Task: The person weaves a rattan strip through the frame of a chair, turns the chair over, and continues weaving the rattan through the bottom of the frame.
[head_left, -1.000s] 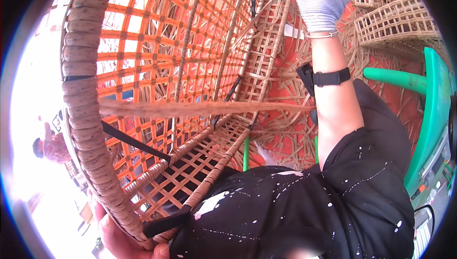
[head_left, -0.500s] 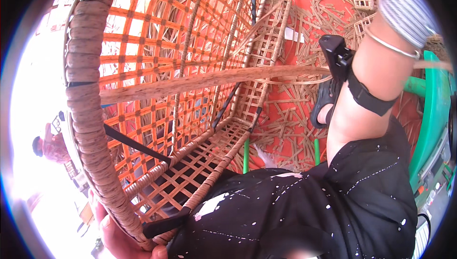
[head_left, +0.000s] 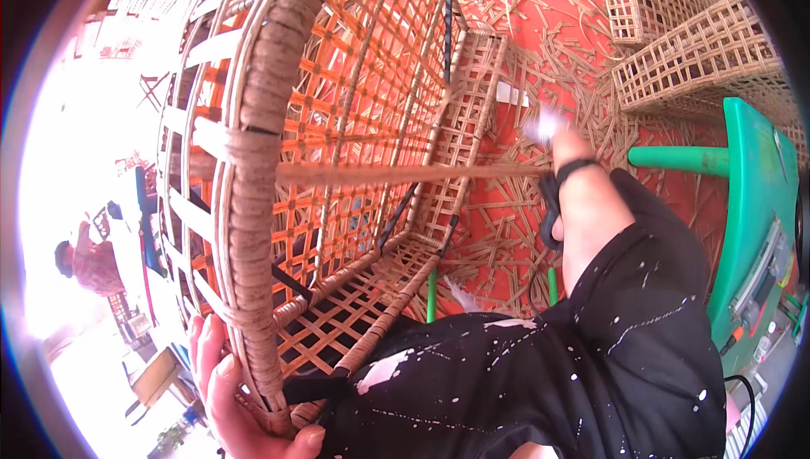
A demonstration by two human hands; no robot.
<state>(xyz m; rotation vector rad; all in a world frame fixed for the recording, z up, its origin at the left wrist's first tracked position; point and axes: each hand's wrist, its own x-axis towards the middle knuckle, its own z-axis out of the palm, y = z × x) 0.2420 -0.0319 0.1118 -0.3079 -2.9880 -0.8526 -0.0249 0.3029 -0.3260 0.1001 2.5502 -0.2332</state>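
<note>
A large woven cane basket (head_left: 261, 62) lies tilted on its side at the left, its mouth rim thickly wrapped and its lattice crossed by black bands. My left hand (head_left: 228, 391) grips the lower corner of that rim, fingers outside and thumb nearer me. From the wrapped rim a flat cane strip (head_left: 380, 174) runs nearly level to the right, reaching my right wrist. My right hand (head_left: 550, 128) is a pale blur above the strip's far end, so its fingers cannot be made out. A dark strap circles my right forearm.
Red flooring (head_left: 506, 240) is strewn with cane offcuts. More woven baskets (head_left: 700, 58) stand at the upper right. A green plastic stool (head_left: 747, 223) lies on its side at the right, tools beside it. Another person (head_left: 91, 265) appears far left in bright light.
My right arm has swung inward and left from the upper right. The basket's near rim has shifted right, with my left hand still on it. The strip looks narrower and lies more level.
</note>
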